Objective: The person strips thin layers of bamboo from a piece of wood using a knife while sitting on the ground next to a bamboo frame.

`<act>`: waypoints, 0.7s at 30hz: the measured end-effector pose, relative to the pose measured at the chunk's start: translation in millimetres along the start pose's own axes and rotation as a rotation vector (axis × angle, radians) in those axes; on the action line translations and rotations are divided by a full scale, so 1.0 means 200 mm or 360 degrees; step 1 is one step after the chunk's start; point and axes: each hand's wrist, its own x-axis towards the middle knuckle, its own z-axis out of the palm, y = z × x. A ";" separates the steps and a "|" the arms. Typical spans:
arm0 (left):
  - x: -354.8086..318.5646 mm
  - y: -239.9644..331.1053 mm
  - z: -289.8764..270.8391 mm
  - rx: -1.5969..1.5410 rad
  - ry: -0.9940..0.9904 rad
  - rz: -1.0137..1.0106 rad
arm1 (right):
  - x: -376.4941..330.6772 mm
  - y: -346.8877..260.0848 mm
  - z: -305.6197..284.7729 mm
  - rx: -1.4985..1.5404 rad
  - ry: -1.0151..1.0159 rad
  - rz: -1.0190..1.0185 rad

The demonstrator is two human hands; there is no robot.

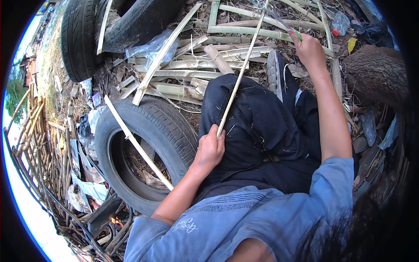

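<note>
My left hand [210, 149] is closed round the lower end of a long, thin bamboo strip [242, 72]. The strip slants up and away over my bent knee. In my right hand [309, 49], farther off and to the right, is a knife [280, 21]; a bit of its green handle shows at the thumb. Its narrow blade points up-left toward the strip's far end. Whether blade and strip touch there, I cannot tell. Beneath the strip, split bamboo pieces [183, 75] lie heaped on the ground beyond my legs.
A tyre [131, 118] lies to my left, with a pale bamboo slat [139, 146] across it. Two more tyres [77, 39] stand at the far left. A thick log [373, 72] is at the right. A stick fence [37, 144] and litter line the left side.
</note>
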 end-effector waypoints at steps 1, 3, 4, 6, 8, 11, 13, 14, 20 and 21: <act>0.01 0.00 -0.01 -0.0004 0.0016 0.0017 | 0.01 -0.05 -0.04 0.0001 -0.0041 -0.0013; 0.03 -0.02 -0.02 -0.0052 -0.0038 -0.0067 | -0.06 -0.18 -0.08 0.0278 -0.0122 -0.0035; 0.03 -0.02 -0.03 -0.0076 -0.0070 -0.0116 | -0.11 -0.23 -0.09 0.0356 -0.0165 -0.0107; 0.05 -0.03 -0.04 -0.0152 -0.0102 -0.0085 | -0.22 -0.29 -0.05 0.0439 -0.0213 -0.0162; 0.07 -0.06 -0.04 -0.0217 -0.0151 -0.0060 | -0.32 -0.33 -0.01 0.0464 -0.0312 -0.0309; 0.08 -0.08 -0.03 -0.0268 -0.0171 -0.0029 | -0.46 -0.38 0.02 0.0312 -0.0367 -0.0800; 0.08 -0.06 -0.03 -0.0280 -0.0197 -0.0083 | -0.57 -0.41 0.06 0.0191 -0.0465 -0.0958; 0.08 -0.04 -0.03 -0.0281 -0.0203 -0.0084 | -0.58 -0.40 0.08 0.0181 -0.0422 -0.0956; 0.08 -0.01 -0.01 -0.0094 -0.0102 -0.0205 | -0.47 -0.37 0.24 0.0240 -0.0169 -0.1099; 0.08 -0.02 -0.01 -0.0116 -0.0084 -0.0164 | -0.46 -0.38 0.25 0.0224 -0.0147 -0.1124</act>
